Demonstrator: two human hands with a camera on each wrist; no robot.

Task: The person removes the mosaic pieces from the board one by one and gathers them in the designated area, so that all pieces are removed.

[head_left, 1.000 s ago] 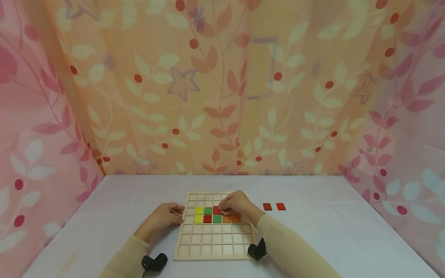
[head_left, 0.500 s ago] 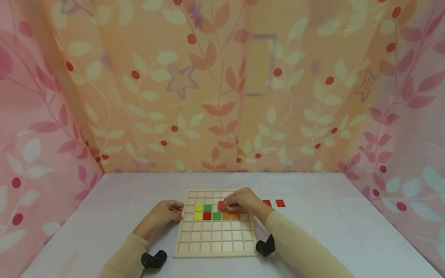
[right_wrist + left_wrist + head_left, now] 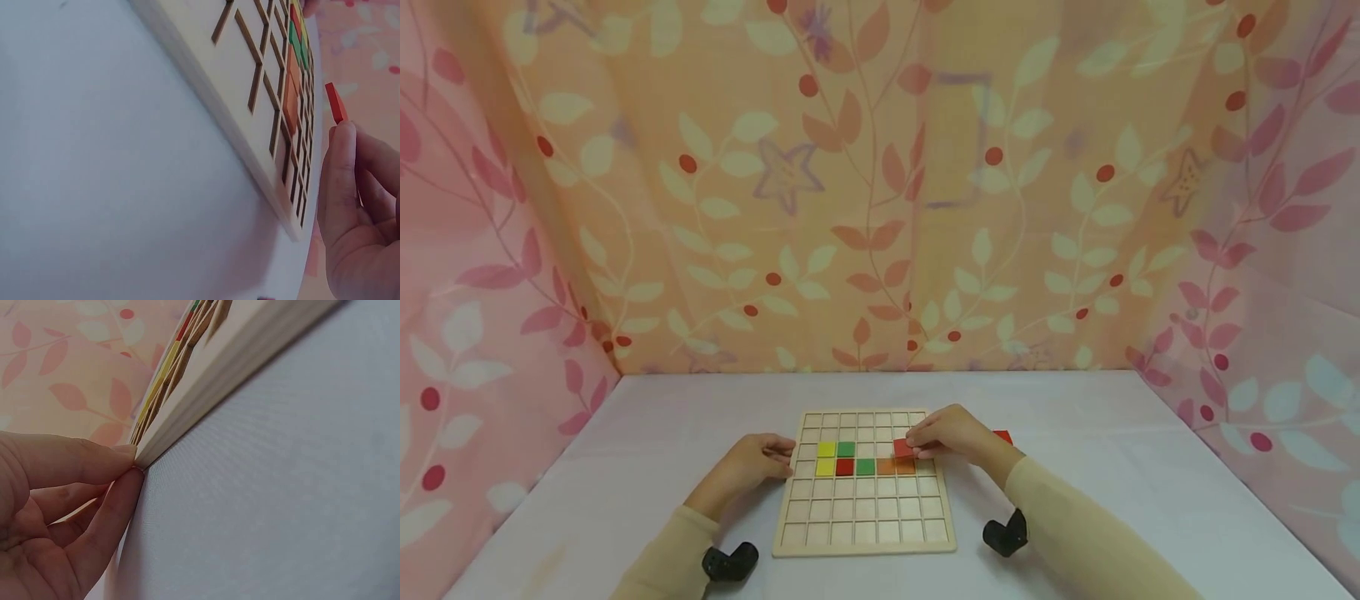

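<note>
A light wooden grid board (image 3: 867, 510) lies flat on the table. My left hand (image 3: 752, 462) is at its left edge; in the left wrist view the thumb (image 3: 94, 461) and index finger pinch the frame. Between thumb and fingers, my right hand (image 3: 953, 435) pinches a square red tile (image 3: 902, 448), raised over the board's right part. Set in the grid are two yellow tiles (image 3: 826, 450), two green tiles (image 3: 865, 467), a dark red tile (image 3: 845, 467) and two orange tiles (image 3: 896, 467), the last pair partly overlapped by the held tile in the head view.
Another red tile (image 3: 1003, 437) shows on the white table (image 3: 1067, 417) behind the right wrist, partly hidden by it. Black wrist cameras (image 3: 1005, 533) hang below both sleeves. Patterned cloth (image 3: 880, 208) encloses the back and sides.
My right hand has lifted the red tile out of the grid cell right of the upper green tile and moved right with it. My left hand stays at the board's edge.
</note>
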